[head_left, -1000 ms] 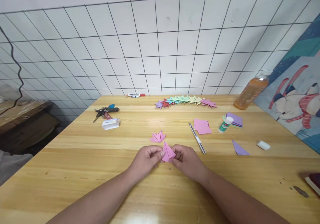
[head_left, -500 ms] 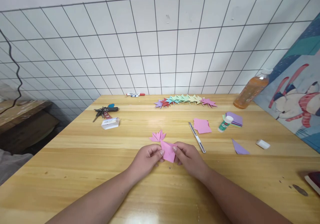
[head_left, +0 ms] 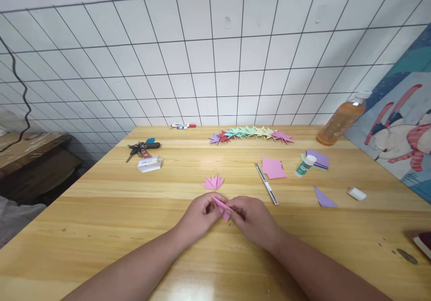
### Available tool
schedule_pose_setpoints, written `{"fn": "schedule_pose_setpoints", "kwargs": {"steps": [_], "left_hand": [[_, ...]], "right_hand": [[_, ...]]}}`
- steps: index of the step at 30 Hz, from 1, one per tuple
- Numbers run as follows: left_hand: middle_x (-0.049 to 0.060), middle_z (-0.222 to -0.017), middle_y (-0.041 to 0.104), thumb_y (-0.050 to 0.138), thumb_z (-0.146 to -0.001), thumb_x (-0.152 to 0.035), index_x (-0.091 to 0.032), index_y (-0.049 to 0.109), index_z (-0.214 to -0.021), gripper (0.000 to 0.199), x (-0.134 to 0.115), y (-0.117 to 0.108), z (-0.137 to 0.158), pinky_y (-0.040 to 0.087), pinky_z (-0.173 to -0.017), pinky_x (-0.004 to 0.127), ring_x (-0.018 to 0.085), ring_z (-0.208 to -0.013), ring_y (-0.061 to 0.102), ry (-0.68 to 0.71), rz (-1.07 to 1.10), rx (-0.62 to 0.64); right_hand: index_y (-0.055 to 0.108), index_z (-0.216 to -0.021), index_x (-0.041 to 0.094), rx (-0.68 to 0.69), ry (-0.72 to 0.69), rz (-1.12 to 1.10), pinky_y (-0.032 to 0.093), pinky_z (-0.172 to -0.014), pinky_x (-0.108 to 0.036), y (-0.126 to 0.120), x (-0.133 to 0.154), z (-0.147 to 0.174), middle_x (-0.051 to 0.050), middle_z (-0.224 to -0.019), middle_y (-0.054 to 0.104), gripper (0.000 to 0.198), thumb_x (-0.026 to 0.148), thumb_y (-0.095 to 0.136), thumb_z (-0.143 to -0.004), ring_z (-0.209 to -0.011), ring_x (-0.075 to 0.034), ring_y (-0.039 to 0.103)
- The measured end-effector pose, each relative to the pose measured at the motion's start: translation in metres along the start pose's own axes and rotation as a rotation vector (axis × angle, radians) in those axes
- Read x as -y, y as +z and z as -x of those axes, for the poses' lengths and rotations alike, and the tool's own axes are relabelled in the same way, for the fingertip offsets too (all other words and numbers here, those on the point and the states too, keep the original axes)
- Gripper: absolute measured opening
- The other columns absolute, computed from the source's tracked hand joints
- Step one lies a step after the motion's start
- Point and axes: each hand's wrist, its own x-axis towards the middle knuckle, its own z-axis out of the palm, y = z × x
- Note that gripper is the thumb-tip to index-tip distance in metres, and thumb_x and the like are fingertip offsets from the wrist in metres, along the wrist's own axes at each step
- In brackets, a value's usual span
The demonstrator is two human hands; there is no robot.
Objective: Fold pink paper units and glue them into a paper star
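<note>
Between my two hands is a small pink sheet of paper, partly folded over and pinched from both sides. My left hand grips its left part with thumb and fingers. On the other side, my right hand pinches the right part near the fold. Fingers cover much of the sheet. Just beyond them lies a pink folded paper piece with several points. A utility knife and a pink paper stack rest to the right of my hands.
At the back lies a row of coloured folded papers. Right: glue stick, purple paper sheets, purple triangle, eraser, bottle. Left: keys, small white box, marker.
The pink sheet, spread flatter before, is now folded over into a narrower shape. My right hand has shifted inward over it, closer to my left hand. The view has moved slightly.
</note>
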Motion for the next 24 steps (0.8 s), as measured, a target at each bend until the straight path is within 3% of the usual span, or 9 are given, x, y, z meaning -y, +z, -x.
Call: {"fn": "schedule_pose_setpoints", "kwargs": {"steps": [4, 8, 13, 16, 24], "left_hand": [[0.004, -0.082, 0.066, 0.050, -0.073, -0.015, -0.015, 0.062, -0.085, 0.017, -0.001, -0.004, -0.001, 0.042, -0.071, 0.025, 0.016, -0.078, 0.058, 0.035, 0.007, 0.020], [0.001, -0.071, 0.062, 0.047, -0.074, -0.017, -0.014, 0.062, -0.077, 0.015, 0.000, -0.004, -0.001, 0.040, -0.063, 0.023, 0.014, -0.066, 0.054, -0.006, -0.081, 0.013], [-0.001, -0.061, 0.054, 0.053, -0.076, -0.030, -0.013, 0.060, -0.073, 0.019, 0.001, -0.003, -0.003, 0.036, -0.056, 0.021, 0.012, -0.058, 0.048, -0.034, -0.082, 0.006], [-0.003, -0.057, 0.050, 0.053, -0.077, -0.032, -0.013, 0.057, -0.072, 0.021, 0.001, -0.004, -0.004, 0.033, -0.053, 0.021, 0.011, -0.054, 0.043, -0.059, -0.045, -0.006], [0.001, -0.067, 0.059, 0.054, -0.078, -0.032, -0.012, 0.061, -0.076, 0.022, 0.000, -0.003, -0.001, 0.038, -0.059, 0.021, 0.012, -0.061, 0.050, -0.032, -0.048, 0.072]], "right_hand": [[0.061, -0.070, 0.021, -0.032, 0.022, -0.013, 0.031, -0.055, -0.020, 0.001, -0.005, -0.001, 0.004, -0.063, 0.058, 0.019, 0.020, 0.047, -0.082, -0.059, -0.009, 0.049], [0.063, -0.072, 0.020, -0.051, 0.099, -0.155, 0.033, -0.053, -0.020, 0.002, -0.011, -0.003, 0.003, -0.062, 0.057, 0.021, 0.023, 0.045, -0.083, -0.056, -0.009, 0.047], [0.063, -0.094, 0.020, 0.003, 0.114, -0.385, 0.038, -0.054, -0.018, 0.001, -0.010, -0.002, 0.001, -0.073, 0.061, 0.025, 0.013, 0.046, -0.077, -0.062, -0.010, 0.052], [0.060, -0.102, 0.022, 0.009, 0.093, -0.357, 0.037, -0.051, -0.017, 0.000, -0.009, -0.002, 0.002, -0.072, 0.059, 0.037, 0.008, 0.048, -0.070, -0.060, -0.009, 0.049], [0.063, -0.077, 0.018, -0.046, 0.176, -0.302, 0.036, -0.052, -0.019, 0.002, -0.014, -0.004, 0.002, -0.066, 0.055, 0.009, 0.023, 0.060, -0.070, -0.059, -0.009, 0.047]]}}
